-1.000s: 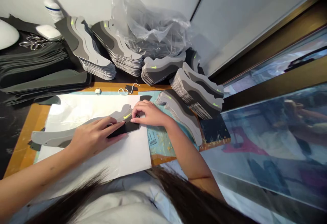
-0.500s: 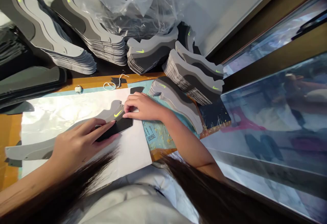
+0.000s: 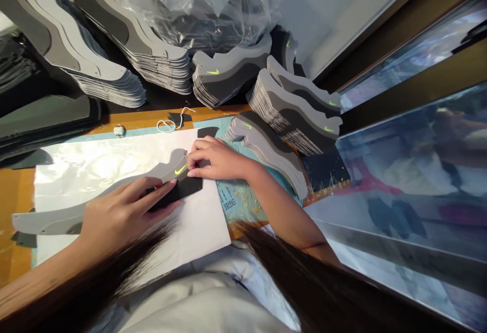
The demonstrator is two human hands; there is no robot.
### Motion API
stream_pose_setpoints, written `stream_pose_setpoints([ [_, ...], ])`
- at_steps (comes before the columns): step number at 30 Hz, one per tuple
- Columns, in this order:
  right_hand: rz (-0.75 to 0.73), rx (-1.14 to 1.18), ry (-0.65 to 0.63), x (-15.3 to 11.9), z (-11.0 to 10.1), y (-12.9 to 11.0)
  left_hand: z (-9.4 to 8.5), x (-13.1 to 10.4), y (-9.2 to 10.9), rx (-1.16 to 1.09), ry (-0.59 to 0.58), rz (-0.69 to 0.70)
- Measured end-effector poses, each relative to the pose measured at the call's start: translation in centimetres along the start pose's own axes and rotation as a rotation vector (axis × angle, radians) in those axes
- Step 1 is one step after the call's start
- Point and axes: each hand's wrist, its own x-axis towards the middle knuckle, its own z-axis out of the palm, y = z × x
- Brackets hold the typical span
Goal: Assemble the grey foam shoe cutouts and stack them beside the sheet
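Observation:
A long curved grey and black piece (image 3: 173, 170) with a yellow-green swoosh lies on a white sheet (image 3: 201, 221). My left hand (image 3: 125, 206) rests flat across its middle, fingers stretched toward the swoosh. At the piece's right end is my right hand (image 3: 213, 159), its fingers curled and thumb and fingertips drawn close together at the edge. What those fingertips hold, if anything, is hidden. A small dark piece (image 3: 207, 132) shows just beyond my right hand.
Stacks of similar pieces (image 3: 292, 102) stand along the back and right, one stack (image 3: 266, 143) close to my right forearm. Behind are a clear plastic bag (image 3: 216, 8), white string (image 3: 166, 125) and a small pale object (image 3: 119, 130). Glass (image 3: 411, 171) stands at the right.
The whole view has shifted slightly, so things appear a little further right. Both hands keep nearly the same places on the piece.

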Motion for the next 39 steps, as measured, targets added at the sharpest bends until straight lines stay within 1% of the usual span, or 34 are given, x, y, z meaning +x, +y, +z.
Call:
stream_pose_setpoints([
  [5, 0.007, 0.002, 0.003, 0.1, 0.0, 0.1, 0.1, 0.0, 0.0, 0.003, 0.004, 0.012],
  [11, -0.082, 0.016, -0.002, 0.4, -0.4, 0.6, 0.3, -0.3, -0.2, 0.005, -0.002, 0.023],
  [18, -0.121, 0.013, 0.011, 0.3, -0.6, 0.9, 0.9, -1.2, -0.9, 0.07, -0.021, 0.057],
  [22, -0.106, 0.001, 0.009, 0.3, -0.7, 0.9, 0.5, -0.9, -0.6, 0.059, -0.017, 0.04],
  [25, -0.122, 0.008, 0.017, 0.3, -0.6, 1.0, 0.3, -0.7, -0.4, 0.054, -0.011, 0.033],
  [29, -0.136, 0.022, 0.018, 0.3, -0.5, 1.2, 0.4, -0.7, -0.4, 0.029, -0.028, 0.036],
  [33, -0.146, 0.052, 0.016, 0.3, -0.7, 1.3, 0.5, -0.7, -0.4, 0.043, -0.02, 0.038],
  [37, -0.114, 0.066, -0.003, 0.3, -0.9, 1.1, 0.3, -0.7, -0.4, 0.077, -0.014, 0.066],
  [39, -0.091, 0.087, 0.015, 0.3, -0.8, 1.0, 0.3, -0.7, -0.4, 0.088, -0.02, 0.069],
])
